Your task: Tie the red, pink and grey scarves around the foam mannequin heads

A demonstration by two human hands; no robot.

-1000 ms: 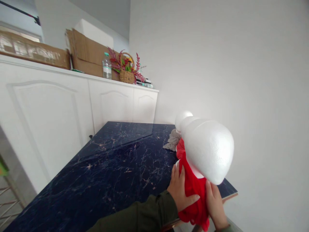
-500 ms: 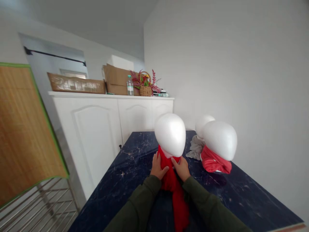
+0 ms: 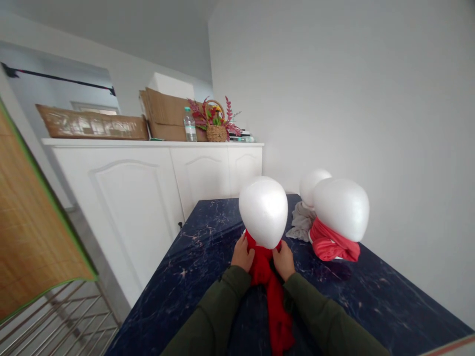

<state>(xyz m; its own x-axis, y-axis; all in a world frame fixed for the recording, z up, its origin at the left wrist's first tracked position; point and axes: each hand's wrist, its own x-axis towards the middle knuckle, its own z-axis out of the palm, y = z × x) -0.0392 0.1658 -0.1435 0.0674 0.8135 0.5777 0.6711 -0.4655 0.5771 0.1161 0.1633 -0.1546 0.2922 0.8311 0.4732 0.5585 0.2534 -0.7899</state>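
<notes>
Dark blue marble table (image 3: pixel 193 257), three foam heads (image 3: pixel 263 211) standing on it, each wearing a scarf (image 3: pixel 272 296)

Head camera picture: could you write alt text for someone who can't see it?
Two hands, left hand and right hand, grip a red scarf at the neck of a white foam head on a dark marble table. To its right, a second foam head wears a lighter red scarf; a third foam head stands behind, with grey cloth at its base.

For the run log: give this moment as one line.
left hand: on red scarf | right hand: on red scarf | scarf around foam head neck | table: two more scarfed heads
</notes>
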